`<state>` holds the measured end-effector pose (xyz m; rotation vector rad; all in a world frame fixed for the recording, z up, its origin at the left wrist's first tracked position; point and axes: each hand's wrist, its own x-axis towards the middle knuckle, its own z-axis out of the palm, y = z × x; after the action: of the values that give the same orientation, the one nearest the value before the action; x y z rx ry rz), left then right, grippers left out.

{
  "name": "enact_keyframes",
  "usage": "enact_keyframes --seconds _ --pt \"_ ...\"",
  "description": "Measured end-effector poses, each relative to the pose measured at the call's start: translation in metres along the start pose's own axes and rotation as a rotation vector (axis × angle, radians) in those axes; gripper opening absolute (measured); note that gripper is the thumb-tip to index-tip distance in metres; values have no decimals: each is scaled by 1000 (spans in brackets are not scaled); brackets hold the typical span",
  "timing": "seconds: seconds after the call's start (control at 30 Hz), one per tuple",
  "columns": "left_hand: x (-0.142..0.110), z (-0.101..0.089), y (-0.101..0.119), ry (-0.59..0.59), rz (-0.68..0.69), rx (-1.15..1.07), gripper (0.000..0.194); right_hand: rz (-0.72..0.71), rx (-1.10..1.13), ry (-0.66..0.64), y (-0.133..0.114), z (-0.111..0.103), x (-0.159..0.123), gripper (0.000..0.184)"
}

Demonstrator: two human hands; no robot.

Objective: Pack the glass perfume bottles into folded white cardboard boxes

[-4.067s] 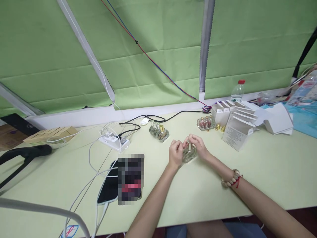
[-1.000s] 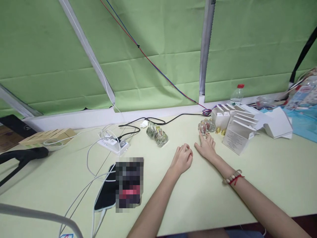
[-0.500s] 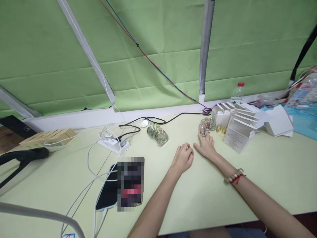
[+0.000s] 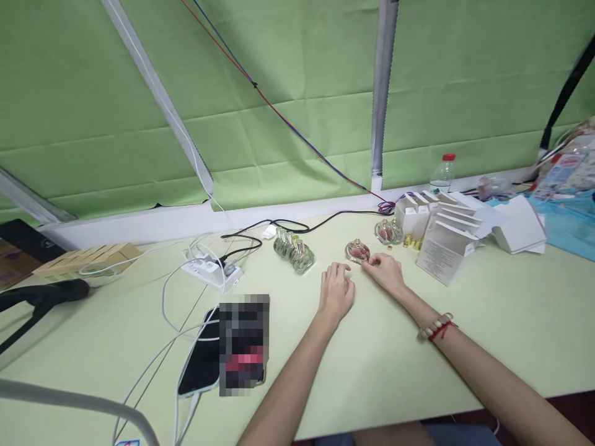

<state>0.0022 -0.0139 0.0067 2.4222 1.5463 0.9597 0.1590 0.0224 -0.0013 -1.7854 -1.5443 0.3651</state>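
1 head-worn view at close range, forward and down across the table (image 4: 395, 359) toward green fabric (image 4: 316, 62)

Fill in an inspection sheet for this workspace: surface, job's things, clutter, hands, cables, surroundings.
Surface: pale table; a seam crosses its left part.
Job's things: red bottle just beyond the hands; green bottles to its left; more bottles, gold caps and white boxes to its right.
Clutter: phone, pixelated item beside it, tan boxes far left.
Hands: right hand at the red bottle's near edge, grip unclear; left hand loosely curled, nothing seen in it.
Cables: white cables loop around the phone and power strip; black cable along the back.
Surroundings: green curtains behind; other people, nothing seen.
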Motion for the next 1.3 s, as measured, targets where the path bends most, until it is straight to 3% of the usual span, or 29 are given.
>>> enact_keyframes --seconds 0.1,0.2,0.47,0.7,0.93,1.07,1.17,1.3 --pt "0 0 0 -9 8 0 24 53 82 46 7 4 4 31" --pt "0 0 0 -7 4 0 25 -61 138 22 10 9 6 47" --pt "-1 0 0 41 -36 -32 31 -259 21 -64 4 9 -1 27" --pt "-1 1 0 125 -111 -76 34 -257 23 -97 2 8 -1 21" --pt "0 -2 -3 159 -169 -308 33 -450 409 -430 -9 1 -11 31" --pt "6 2 -8 300 -434 -711 43 -440 527 -570 -14 -2 -15 27" --pt "11 5 -12 348 -658 -1003 49 -414 499 -506 -10 0 -12 32" --pt "14 6 -12 379 -708 -1072 43 -291 103 -168 0 4 -4 34"
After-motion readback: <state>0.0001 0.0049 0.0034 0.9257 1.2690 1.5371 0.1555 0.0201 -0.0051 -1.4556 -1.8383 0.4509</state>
